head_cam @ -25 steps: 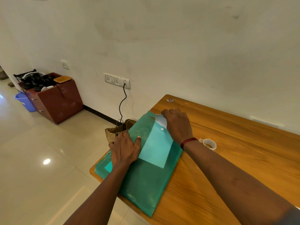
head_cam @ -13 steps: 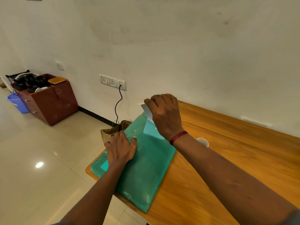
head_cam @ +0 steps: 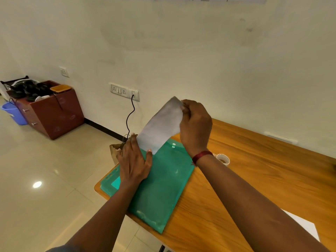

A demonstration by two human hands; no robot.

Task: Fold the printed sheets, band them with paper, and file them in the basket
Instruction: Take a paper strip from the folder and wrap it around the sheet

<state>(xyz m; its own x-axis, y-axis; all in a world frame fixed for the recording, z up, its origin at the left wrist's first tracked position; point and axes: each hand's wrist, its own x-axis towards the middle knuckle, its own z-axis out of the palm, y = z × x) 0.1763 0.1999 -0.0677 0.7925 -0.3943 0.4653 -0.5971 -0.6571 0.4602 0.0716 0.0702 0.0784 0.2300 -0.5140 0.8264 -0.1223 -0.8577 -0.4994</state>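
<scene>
— Right fingers (head_cam: 187, 104)?
— Curled, pinching the top corner of the white sheet (head_cam: 161, 128) (plain side facing here). Further out: right hand (head_cam: 195, 128) raised above the table (head_cam: 263, 160), wrist bent, red band (head_cam: 201, 155) round it, forearm sloping down.
— And left?
— Straight, spread flat, pressing the green folder (head_cam: 163, 188). Left hand (head_cam: 133, 160) palm down, thumb touching the sheet's lower end at the folder's mouth. Lying near the table's corner, that folder.
</scene>
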